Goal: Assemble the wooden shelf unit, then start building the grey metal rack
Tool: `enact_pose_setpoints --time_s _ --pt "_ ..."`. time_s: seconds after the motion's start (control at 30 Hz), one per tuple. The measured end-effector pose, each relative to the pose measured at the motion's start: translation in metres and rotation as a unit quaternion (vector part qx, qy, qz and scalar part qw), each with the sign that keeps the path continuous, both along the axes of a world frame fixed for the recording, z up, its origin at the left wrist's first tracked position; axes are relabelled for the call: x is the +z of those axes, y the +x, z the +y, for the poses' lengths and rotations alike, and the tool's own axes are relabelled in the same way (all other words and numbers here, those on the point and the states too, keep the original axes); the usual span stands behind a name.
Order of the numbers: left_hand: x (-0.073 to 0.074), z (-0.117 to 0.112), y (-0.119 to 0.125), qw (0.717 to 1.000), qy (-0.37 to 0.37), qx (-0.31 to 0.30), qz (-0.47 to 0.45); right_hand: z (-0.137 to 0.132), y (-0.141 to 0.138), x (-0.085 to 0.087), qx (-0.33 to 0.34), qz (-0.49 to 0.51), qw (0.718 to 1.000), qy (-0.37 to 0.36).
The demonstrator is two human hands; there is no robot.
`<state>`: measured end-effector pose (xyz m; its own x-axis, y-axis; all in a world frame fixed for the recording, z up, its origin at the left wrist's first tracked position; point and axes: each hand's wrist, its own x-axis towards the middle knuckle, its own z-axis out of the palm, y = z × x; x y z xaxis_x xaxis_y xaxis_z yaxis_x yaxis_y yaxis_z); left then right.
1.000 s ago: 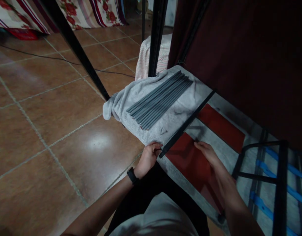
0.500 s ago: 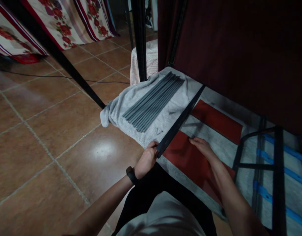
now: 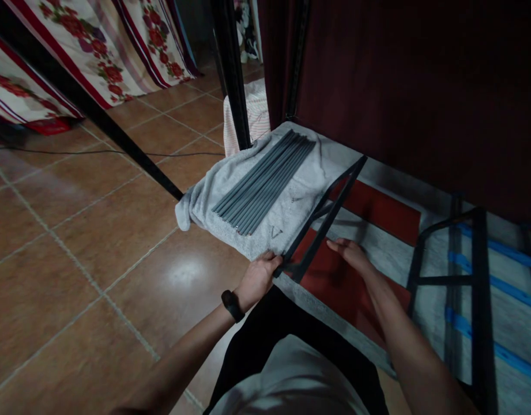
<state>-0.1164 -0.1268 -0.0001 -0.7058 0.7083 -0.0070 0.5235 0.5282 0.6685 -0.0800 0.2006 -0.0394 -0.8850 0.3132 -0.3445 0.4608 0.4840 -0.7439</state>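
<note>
Left hand point(image 3: 259, 279) gripped black frame point(image 3: 328, 219) by its corner, grey cloth's point(image 3: 312, 173) near edge. Right hand point(image 3: 351, 253) above red panel point(image 3: 338, 288), fingers narrowed; contents couldn't be told.

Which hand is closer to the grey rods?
Left. The left hand is just off the near ends of the grey rods, holding the black frame; the right hand is farther away, beyond the frame.

Left hand point(image 3: 259, 279) grips firmly; right hand point(image 3: 351, 253) extends forward, apparently loosely curled.
</note>
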Motion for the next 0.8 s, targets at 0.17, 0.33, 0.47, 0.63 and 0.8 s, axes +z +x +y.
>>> enact_pose_setpoints --time_s 0.17,0.33,0.47,0.63,0.8 --pt "-0.007 -0.004 -0.007 0.992 0.089 0.011 -0.087 -0.001 -0.004 0.002 0.0 -0.028 0.999 0.03" --pt "-0.026 0.0 -0.013 0.957 0.189 0.076 -0.207 0.001 -0.006 0.0 0.005 -0.031 0.999 0.033" --pt "-0.039 0.005 -0.016 0.908 0.257 0.115 -0.31 0.001 -0.006 -0.001 0.014 -0.033 0.999 0.035" --pt "-0.036 0.003 -0.016 0.902 0.264 0.118 -0.32 0.002 -0.006 -0.001 0.011 -0.03 0.999 0.027" --pt "-0.028 -0.001 -0.016 0.941 0.195 0.141 -0.239 0.004 -0.006 -0.003 0.014 -0.028 0.999 0.026"
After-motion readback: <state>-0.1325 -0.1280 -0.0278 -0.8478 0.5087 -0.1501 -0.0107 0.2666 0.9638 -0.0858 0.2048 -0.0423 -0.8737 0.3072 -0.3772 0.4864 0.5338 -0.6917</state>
